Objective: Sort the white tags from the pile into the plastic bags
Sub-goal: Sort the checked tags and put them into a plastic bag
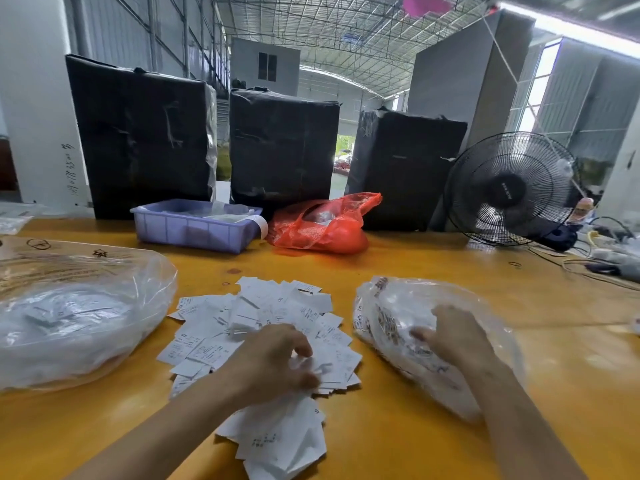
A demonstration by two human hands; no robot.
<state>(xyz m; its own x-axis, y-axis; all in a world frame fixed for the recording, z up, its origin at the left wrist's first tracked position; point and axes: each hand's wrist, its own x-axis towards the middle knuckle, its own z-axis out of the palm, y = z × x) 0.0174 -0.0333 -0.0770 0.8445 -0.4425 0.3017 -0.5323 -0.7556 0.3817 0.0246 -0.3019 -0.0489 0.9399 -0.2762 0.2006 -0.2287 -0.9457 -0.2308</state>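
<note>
A clear bag (69,317) on the left already holds tags. The left hand (273,362) curls its fingers into the tag pile (263,320), still large. The right hand (450,337) rests, fingers relaxed, in the right bag (398,306).

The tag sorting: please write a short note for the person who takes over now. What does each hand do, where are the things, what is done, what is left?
Left hand: on the pile of white tags mid-table, fingers curled into the tags.
Right hand: fingers spread, resting on the right plastic bag.
Left plastic bag: lies left of the pile, untouched.
Done: both bags appear to hold white contents already.
Left: many tags remain loose on the yellow table; keep sorting them into the bags.
</note>
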